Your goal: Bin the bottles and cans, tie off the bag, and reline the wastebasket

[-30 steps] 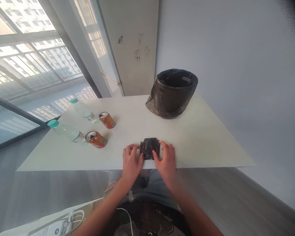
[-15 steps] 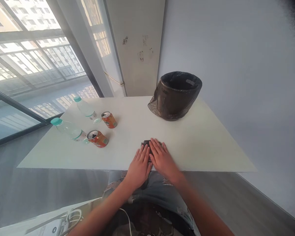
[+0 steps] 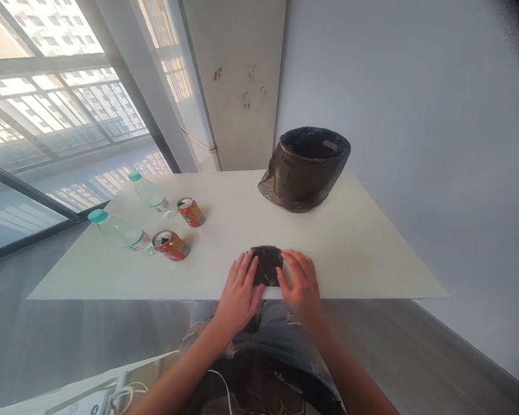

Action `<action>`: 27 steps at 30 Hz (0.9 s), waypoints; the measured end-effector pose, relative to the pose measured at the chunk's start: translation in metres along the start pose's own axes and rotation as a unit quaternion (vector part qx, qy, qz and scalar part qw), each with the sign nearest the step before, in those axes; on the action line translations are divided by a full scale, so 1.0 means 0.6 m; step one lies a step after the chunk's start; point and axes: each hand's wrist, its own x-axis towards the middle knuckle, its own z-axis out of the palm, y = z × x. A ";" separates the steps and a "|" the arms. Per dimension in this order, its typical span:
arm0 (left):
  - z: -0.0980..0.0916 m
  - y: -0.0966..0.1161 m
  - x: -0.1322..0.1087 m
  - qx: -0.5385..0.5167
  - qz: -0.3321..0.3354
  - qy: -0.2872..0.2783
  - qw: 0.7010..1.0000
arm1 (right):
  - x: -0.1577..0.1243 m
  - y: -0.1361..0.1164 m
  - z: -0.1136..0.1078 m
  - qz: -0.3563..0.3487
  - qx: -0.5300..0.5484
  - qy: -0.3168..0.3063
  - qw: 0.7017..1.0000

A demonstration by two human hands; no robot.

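A small folded black plastic bag (image 3: 267, 264) lies flat near the front edge of the white table (image 3: 225, 219). My left hand (image 3: 239, 290) rests flat on the table at the bag's left edge, fingers stretched out and touching it. My right hand (image 3: 301, 282) lies flat at the bag's right edge, fingers spread. Neither hand grips anything.
A bin lined with a dark plastic bag (image 3: 308, 166) stands at the back of the table. To the left lie two orange cans (image 3: 171, 244) (image 3: 191, 211) and two clear water bottles with teal caps (image 3: 119, 229) (image 3: 149, 193). Windows are on the left, a wall on the right.
My hands covered the folded bag together half a second ago. They have since slid apart to its left and right edges, uncovering it.
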 end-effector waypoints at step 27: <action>0.005 -0.101 0.017 -0.011 -0.082 0.054 0.995 | 0.056 0.145 -0.104 0.358 0.099 0.053 0.927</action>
